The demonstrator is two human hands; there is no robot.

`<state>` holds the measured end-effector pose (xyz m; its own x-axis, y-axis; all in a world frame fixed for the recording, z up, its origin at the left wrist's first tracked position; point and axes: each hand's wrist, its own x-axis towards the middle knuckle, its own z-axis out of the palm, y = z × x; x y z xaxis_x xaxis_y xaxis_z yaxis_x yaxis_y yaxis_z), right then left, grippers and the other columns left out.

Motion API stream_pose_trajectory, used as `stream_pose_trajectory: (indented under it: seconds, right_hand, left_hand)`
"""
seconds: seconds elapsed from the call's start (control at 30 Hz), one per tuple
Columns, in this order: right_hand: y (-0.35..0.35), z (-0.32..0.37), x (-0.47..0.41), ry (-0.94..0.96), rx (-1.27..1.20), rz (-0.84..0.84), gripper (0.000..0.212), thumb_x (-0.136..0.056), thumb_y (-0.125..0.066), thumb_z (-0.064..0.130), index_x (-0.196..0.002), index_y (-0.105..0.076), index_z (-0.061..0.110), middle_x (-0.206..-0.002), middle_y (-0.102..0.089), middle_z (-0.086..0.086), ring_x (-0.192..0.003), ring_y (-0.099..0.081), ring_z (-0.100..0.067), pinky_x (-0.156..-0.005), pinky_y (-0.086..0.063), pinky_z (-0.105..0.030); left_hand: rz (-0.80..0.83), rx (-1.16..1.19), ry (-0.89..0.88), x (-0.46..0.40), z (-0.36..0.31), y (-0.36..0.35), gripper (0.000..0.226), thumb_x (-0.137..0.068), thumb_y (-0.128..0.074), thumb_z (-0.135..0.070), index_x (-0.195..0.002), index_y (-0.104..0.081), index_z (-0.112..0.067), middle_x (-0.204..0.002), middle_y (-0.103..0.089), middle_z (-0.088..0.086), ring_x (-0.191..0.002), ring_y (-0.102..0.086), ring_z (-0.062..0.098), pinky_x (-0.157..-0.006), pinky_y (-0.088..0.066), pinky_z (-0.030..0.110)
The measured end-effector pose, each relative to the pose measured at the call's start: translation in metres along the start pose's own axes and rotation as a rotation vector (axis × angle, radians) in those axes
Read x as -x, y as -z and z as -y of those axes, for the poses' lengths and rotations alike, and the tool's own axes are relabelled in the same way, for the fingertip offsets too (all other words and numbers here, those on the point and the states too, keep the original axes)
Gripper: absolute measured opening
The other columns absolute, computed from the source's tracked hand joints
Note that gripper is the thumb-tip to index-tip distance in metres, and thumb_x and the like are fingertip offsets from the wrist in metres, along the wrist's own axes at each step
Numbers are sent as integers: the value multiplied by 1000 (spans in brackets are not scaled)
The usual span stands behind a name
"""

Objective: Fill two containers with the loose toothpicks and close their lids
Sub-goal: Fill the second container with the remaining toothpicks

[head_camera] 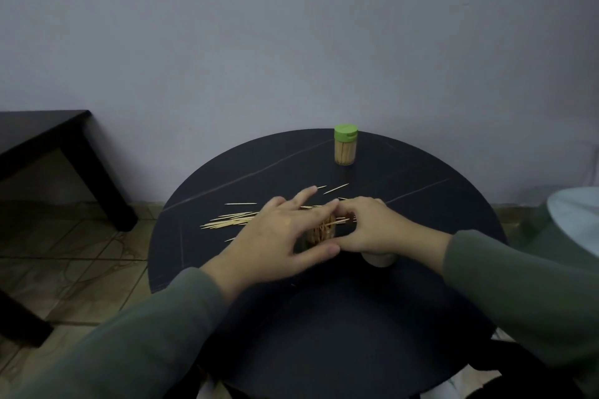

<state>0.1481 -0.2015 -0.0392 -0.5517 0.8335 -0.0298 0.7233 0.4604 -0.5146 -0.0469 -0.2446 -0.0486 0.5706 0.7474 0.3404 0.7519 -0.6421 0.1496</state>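
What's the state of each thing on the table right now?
green-lid container: upright, lid on, full.
second container: between both hands, open, partly filled.
loose toothpicks: scattered on round table.
left hand: cupping second container.
right hand: curled at its mouth.

green-lidded full container (346, 150) upright, closed, loose toothpicks (231, 220) scattered

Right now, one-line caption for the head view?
Both hands gather loose toothpicks on a round table; green-lidded container behind.
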Motion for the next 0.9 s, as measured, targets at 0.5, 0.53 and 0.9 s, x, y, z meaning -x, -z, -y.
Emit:
stream_pose_trajectory:
  seconds: [0.5, 0.53, 0.9]
  right_hand:
    - [-4, 6, 0, 12, -80, -2, 34, -64, -76, 62, -92, -67, 45, -93, -64, 19, -103, -53, -5, -101, -39, -40]
    - [-4, 5, 0, 4, -80, 4, 43, -61, -75, 66, -97, -69, 43, -92, -64, 22, -102, -52, -2, -100, -38, -39]
    - [-2, 6, 0, 44, -42, -10, 40, -66, -74, 63, -102, -69, 45, -80, -56, 31, -85, -46, 11, -99, -34, -35]
  left_hand:
    - [-290, 173, 196, -10, -5, 3, 16, -87, -61, -37, -99, -71, -33, -86, -62, -20, -89, -49, 7, -75, -47, 28]
    - [-302, 203, 202, -7, -1, 4, 17, -88, -65, -32, -104, -70, -32, -85, -62, -21, -91, -50, 5, -75, -47, 24]
    - [-184, 134, 140, 19, 11, 4, 46, -96, -37, -51, -130, -59, -29, -134, -54, -20, -122, -44, 7, -98, -42, 36]
